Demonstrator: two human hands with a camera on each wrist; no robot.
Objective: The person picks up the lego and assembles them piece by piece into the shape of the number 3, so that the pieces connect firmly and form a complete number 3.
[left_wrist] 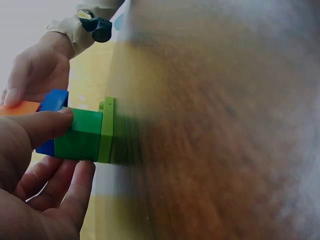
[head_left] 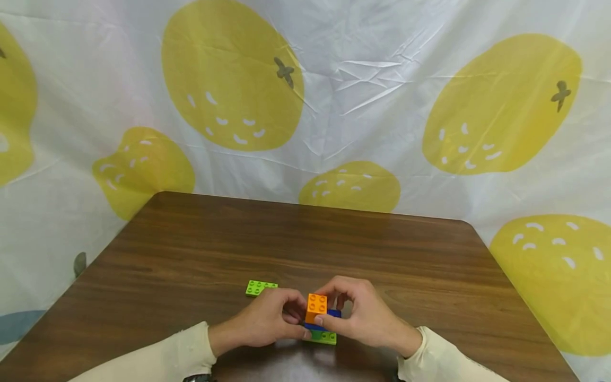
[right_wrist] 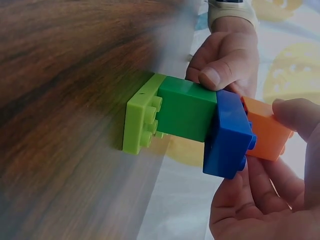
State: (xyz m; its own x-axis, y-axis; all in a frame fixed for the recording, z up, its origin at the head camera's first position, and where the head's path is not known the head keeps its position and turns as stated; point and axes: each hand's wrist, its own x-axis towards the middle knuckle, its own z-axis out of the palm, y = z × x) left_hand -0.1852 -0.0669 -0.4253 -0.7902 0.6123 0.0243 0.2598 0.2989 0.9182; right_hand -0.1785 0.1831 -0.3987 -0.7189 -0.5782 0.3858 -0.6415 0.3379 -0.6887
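Note:
A small stack of toy building bricks stands on the table between the two hands. At its bottom is a lime plate with bare studs at one end. A green brick sits on the plate, and above it a blue brick overhangs one side. On top is an orange brick; whether it is fully seated on the blue one I cannot tell. My left hand pinches the green brick between thumb and fingers. With thumb and fingers, my right hand grips the orange brick.
Another lime studded plate lies on the brown wooden table, just beyond the left hand and partly hidden by it. A white curtain printed with yellow fruit hangs behind the table's far edge.

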